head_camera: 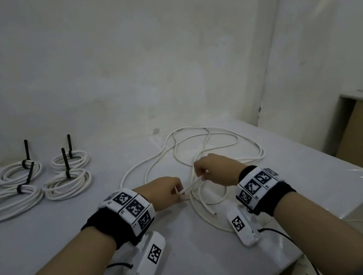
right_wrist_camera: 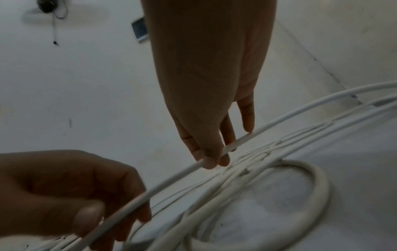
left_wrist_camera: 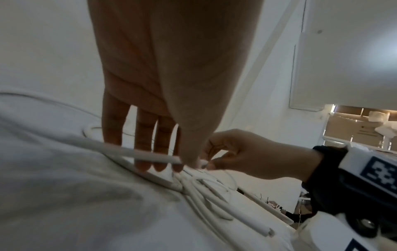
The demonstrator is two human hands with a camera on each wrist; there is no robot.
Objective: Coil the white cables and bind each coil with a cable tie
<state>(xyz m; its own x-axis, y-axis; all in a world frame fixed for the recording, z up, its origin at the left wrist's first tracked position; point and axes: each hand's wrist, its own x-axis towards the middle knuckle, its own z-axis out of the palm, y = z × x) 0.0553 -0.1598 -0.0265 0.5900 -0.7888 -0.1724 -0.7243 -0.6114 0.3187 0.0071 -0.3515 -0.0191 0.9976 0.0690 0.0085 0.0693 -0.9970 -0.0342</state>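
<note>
Both forearms are seen nearest, over the table's (head_camera: 49, 241) near edge. Loose white cable (head_camera: 213, 146) is sprawled mid-table toward the right edge. Four bound coils (head_camera: 68, 185) with black ties are parked at the far left; a fifth is cut off. One strand is pinched by the left hand (head_camera: 163, 193) and by the right hand (head_camera: 216, 169). Cable judged light, springy, smooth; best taken near its free end (head_camera: 212, 212). Open room lies front-left; the right edge is close.
</note>
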